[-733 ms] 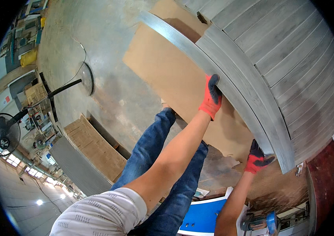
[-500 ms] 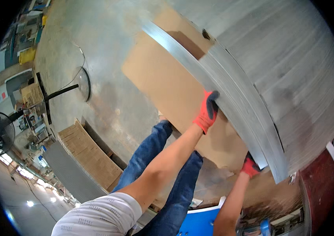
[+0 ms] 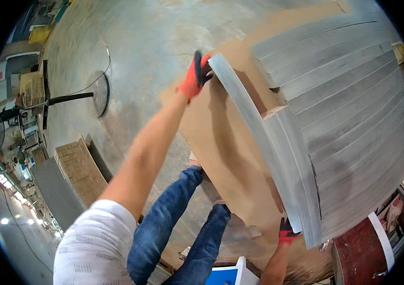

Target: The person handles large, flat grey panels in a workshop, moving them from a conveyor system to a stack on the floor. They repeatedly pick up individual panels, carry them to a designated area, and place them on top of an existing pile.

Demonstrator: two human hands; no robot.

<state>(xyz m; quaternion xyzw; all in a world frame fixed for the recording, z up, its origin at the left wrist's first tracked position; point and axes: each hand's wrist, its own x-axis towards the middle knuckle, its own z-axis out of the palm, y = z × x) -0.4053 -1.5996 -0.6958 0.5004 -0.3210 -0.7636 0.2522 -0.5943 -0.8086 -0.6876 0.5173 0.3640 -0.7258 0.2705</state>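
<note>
A long grey plank (image 3: pixel 249 111) with a wood-grain look lies along the left side of a low stack of similar grey planks (image 3: pixel 293 152). My left hand (image 3: pixel 194 80), in a red glove with dark fingertips, is at the plank's far end with its fingers apart. Whether it touches that end I cannot tell. At the near end, my right hand (image 3: pixel 288 233), gloved the same way, is closed around the plank's edge, with some fingers hidden. Brown cardboard (image 3: pixel 211 123) lies on the floor beneath the plank.
A wide stack of grey planks (image 3: pixel 354 114) fills the right. Far left stands a fan with a round base (image 3: pixel 100 94); nearer is a stack of brown pieces (image 3: pixel 79 168). A dark red panel (image 3: pixel 363 251) and a blue-and-white item (image 3: pixel 223 275) are near the lower edge.
My left hand has gone from the plank's middle to its far end, and its fingers have spread. My right hand stays at the near end. The whole view has shifted.
</note>
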